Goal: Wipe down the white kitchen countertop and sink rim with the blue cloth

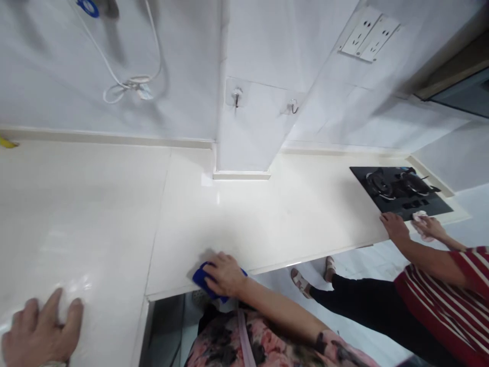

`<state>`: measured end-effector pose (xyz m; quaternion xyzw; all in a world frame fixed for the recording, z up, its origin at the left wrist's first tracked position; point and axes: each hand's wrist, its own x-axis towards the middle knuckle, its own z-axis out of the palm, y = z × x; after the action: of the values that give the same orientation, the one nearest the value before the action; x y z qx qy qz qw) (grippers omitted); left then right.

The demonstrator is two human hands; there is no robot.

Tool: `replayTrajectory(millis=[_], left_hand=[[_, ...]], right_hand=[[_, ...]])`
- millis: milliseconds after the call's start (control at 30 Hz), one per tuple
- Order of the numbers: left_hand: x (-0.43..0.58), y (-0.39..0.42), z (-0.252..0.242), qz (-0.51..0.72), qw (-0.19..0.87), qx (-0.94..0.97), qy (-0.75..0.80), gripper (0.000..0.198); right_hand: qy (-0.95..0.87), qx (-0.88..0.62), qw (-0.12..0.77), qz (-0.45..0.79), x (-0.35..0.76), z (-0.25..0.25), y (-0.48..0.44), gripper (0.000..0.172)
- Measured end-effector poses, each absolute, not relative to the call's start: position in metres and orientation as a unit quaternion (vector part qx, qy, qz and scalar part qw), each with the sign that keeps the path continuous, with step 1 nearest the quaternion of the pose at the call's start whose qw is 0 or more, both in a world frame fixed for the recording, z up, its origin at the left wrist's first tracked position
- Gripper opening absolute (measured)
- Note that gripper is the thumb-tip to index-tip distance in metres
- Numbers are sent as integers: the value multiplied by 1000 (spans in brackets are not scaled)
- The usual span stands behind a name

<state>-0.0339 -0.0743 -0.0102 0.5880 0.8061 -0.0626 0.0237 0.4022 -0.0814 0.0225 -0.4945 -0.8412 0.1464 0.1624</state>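
Left hand open, palm down, fingers spread flat on the cream countertop at bottom left, holding nothing. Right hand fingers curled over a blue cloth, gripping it and pressing it onto the counter. The cloth sits right at the front edge of the counter, near the inner corner of the L-shaped top, blue showing left of and below the knuckles. Right forearm runs back to a floral sleeve at bottom centre.

Second person on the right, red-and-white striped top, dark trousers, sandals on the pale floor. Their nearer hand rests on the counter edge just beside the black gas hob; the other hand holds a small pale cloth at the hob's front edge. Well apart from the blue cloth.

Hob is two-burner, set into the counter at far right. White square pillar stands on the counter at the back, two small hooks on it, nothing hanging. Double wall socket upper right. White cable looped against the wall upper left, with a blue ring at the top edge; what it belongs to is cut off. Yellow object at the left edge, too little visible to identify. Frame is motion-blurred.
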Motion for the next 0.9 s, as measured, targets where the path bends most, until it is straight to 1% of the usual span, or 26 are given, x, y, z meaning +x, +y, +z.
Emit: replayTrajectory(millis=[33,67,133,200,300,400,500,567,700,900], left_hand=[[-28,-75,-4,-24,27,585,811,72],[-23,-76,2,18,36,578,815,74],[-12,-76,13,66,67,554,827,77],[-4,-76,21,85,84,537,835,79],[-1,-77,27,96,86,534,836,77],[-2,-79,28,102,85,534,835,74],[-2,-82,26,112,81,534,834,71],[-2,-83,23,121,75,531,835,69],[-2,-87,16,131,65,523,840,66],[-9,-90,8,139,73,528,835,63]], right_hand=[[-822,-514,191,154,420,26,-79,18],[-795,-544,218,156,441,29,-77,19],[-757,-589,246,140,486,34,-75,34],[-728,-625,258,114,529,33,-75,40],[-735,-653,181,30,570,19,-83,43],[-737,-668,99,-21,573,0,-94,49],[-713,-698,64,-34,546,-11,-101,57],[-725,-686,49,-21,517,-11,-103,62],[-797,-601,37,41,444,-5,-103,69],[-867,-474,37,150,309,1,-81,71]])
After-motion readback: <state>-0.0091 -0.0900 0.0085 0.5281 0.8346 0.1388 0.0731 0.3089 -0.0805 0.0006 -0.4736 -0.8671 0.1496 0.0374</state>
